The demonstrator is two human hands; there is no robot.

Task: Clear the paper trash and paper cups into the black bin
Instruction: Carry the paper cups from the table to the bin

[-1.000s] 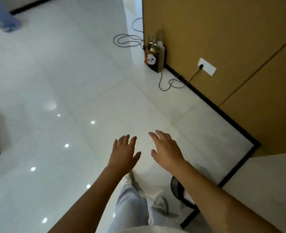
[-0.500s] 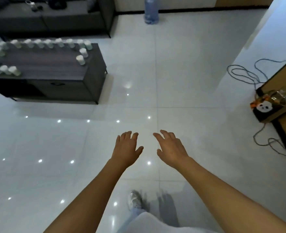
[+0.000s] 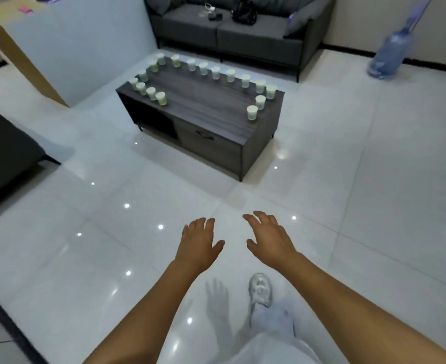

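**Approach to the cup-lined worktop, both hands empty**

A room with a glossy pale tiled floor [image 3: 374,179] is seen, spotted with reflected ceiling lights. A low dark wooden worktop [image 3: 203,101] stands well ahead of the fingers, and a grey sofa [image 3: 229,30] is set behind it. A large blue water bottle [image 3: 390,56] stands far ahead and to the right of the fingers, by the wall.

The paper cups [image 3: 252,112] are ranged upright along the back and both side edges of the worktop, in a horseshoe line; none is touched. No loose paper trash can be made out on the worktop. The black bin is not in view.

The left hand [image 3: 198,245] and the right hand [image 3: 269,240] are held out side by side above the floor, palms down, with the fingers [image 3: 258,219] spread and relaxed; nothing is held by either. One shoe [image 3: 260,288] is seen below the hands on the tiles.

The step in hand is judged to be the walk toward the worktop for cups to be fetched, so most of the clearing appears not yet done. The next move calls for the gap to the worktop to be closed, then for the nearest cups, at the ends of the line, to be grasped lightly by their walls so that they are not crushed or knocked into their neighbours.
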